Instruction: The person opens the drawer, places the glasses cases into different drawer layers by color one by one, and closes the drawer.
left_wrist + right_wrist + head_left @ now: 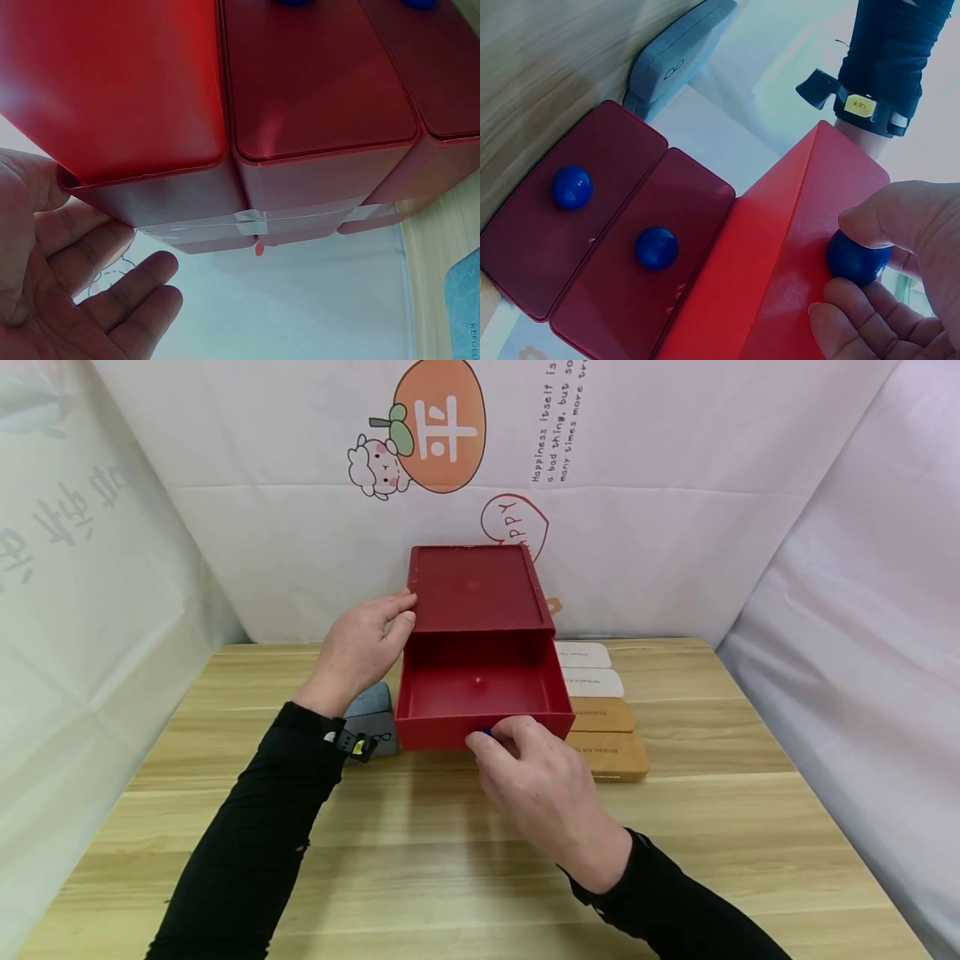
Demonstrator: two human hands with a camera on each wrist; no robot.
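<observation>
A red drawer cabinet (476,589) stands on the table with its top drawer (480,693) pulled out, bare red inside. My right hand (551,797) pinches the round blue knob (857,257) on that drawer's front between thumb and fingers. My left hand (363,643) rests against the cabinet's upper left side; in the left wrist view its thumb and forefinger touch the side while the other fingers extend loosely. Below, the middle drawer (626,277) and bottom drawer (547,232) are closed, each with a blue knob.
Blue-grey cases (375,727), one bearing a glasses drawing, lie left of the cabinet. To its right, white cases (592,682) and tan cases (611,752) lie in a row. Printed white cloth (637,552) hangs behind the table and at both sides.
</observation>
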